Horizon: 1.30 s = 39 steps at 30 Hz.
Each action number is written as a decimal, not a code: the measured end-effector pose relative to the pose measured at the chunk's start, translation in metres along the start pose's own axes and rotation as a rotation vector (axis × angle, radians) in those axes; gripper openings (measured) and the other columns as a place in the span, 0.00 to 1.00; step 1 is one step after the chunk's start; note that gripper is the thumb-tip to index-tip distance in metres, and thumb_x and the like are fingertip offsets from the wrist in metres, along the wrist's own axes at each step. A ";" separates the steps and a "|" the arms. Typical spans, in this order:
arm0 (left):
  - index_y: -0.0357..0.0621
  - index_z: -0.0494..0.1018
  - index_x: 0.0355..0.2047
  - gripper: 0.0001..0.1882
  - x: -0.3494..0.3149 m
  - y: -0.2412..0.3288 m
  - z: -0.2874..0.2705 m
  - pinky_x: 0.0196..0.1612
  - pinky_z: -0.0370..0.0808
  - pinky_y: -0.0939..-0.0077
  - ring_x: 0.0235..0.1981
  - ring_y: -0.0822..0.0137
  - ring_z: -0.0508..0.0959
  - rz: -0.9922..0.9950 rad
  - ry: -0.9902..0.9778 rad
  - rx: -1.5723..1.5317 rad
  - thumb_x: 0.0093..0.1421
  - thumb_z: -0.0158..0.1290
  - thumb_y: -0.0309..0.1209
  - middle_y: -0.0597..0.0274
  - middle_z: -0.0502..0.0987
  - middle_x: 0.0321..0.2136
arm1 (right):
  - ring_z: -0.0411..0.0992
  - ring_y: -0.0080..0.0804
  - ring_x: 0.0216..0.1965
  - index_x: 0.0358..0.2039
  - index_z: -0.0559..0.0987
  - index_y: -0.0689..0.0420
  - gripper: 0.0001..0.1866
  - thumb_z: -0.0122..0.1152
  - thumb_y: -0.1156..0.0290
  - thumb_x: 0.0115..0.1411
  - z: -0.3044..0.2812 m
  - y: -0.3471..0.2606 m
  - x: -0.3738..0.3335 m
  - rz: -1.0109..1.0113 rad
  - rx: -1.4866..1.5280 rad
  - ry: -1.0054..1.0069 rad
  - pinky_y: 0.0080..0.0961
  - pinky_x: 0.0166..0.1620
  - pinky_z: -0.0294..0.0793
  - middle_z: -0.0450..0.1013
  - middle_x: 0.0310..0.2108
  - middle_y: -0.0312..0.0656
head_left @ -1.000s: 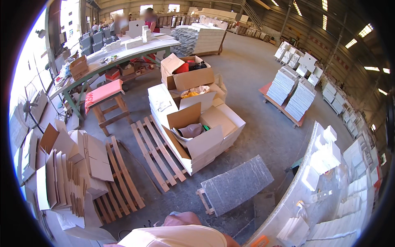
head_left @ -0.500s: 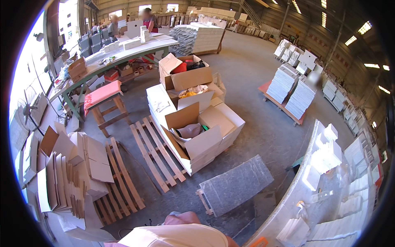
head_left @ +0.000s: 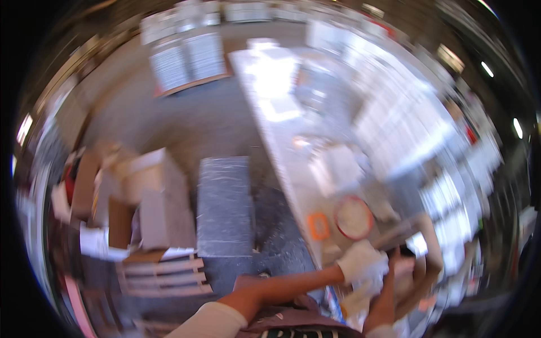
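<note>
My left hand [head_left: 362, 262], in a white glove, reaches across to the bench's near end. It is beside a round red-rimmed container [head_left: 354, 218] with pale contents, and motion smears its fingers. My right hand [head_left: 401, 266] is close to it on the right and looks bare. Its fingers are blurred, so I cannot tell whether it holds anything. Below the gloved hand hangs a pale cloth-like thing [head_left: 360, 296], its kind unclear. An orange frame-shaped object [head_left: 318, 226] lies left of the container. A curved tan, arm-like shape [head_left: 433, 250] is right of my hands; I cannot tell what it is.
The long bench [head_left: 265, 127] carries stacked white slabs [head_left: 274, 73] and pale pieces [head_left: 338, 166]. A grey slab [head_left: 224, 205] lies low on its left. Opened cardboard boxes [head_left: 163, 208] and a wooden pallet [head_left: 160, 276] stand farther left. Slab stacks [head_left: 189, 59] sit on a far pallet.
The view has swung right toward the bench, so the boxes and the grey slab now appear farther left. Both my forearms have come into view, with the gloved left hand at the bench's near end.
</note>
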<state>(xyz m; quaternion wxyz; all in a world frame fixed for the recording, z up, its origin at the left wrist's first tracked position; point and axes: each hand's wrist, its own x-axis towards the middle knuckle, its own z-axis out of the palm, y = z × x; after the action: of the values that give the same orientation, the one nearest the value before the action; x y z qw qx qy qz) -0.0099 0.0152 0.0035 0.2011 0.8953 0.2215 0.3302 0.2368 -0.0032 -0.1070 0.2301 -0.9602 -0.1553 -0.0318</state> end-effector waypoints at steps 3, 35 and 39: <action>0.58 0.72 0.22 0.07 -0.002 -0.011 0.007 0.29 0.69 0.62 0.23 0.61 0.75 0.166 0.046 0.065 0.53 0.53 0.41 0.67 0.72 0.22 | 0.66 0.52 0.50 0.46 0.68 0.65 0.45 0.76 0.43 0.40 0.035 0.014 0.004 -0.094 -0.045 0.350 0.46 0.51 0.72 0.67 0.45 0.53; 0.47 0.78 0.39 0.11 -0.005 -0.008 0.005 0.42 0.72 0.59 0.36 0.51 0.78 0.053 -0.034 -0.014 0.57 0.55 0.35 0.55 0.80 0.32 | 0.75 0.30 0.31 0.60 0.65 0.58 0.27 0.58 0.73 0.60 -0.136 0.302 -0.161 0.465 0.578 0.328 0.24 0.31 0.77 0.58 0.52 0.51; 0.49 0.76 0.41 0.11 -0.006 -0.009 0.009 0.42 0.72 0.57 0.36 0.50 0.78 0.070 -0.003 -0.011 0.57 0.54 0.34 0.55 0.80 0.31 | 0.76 0.31 0.30 0.64 0.61 0.57 0.33 0.61 0.71 0.59 -0.108 0.340 -0.162 0.533 0.570 0.309 0.25 0.32 0.78 0.55 0.54 0.55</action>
<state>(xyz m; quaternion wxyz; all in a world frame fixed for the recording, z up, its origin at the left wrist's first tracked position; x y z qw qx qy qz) -0.0101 0.0175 -0.0097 0.1946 0.9019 0.1878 0.3368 0.1906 -0.3851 -0.1788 0.5075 -0.8485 0.1323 -0.0705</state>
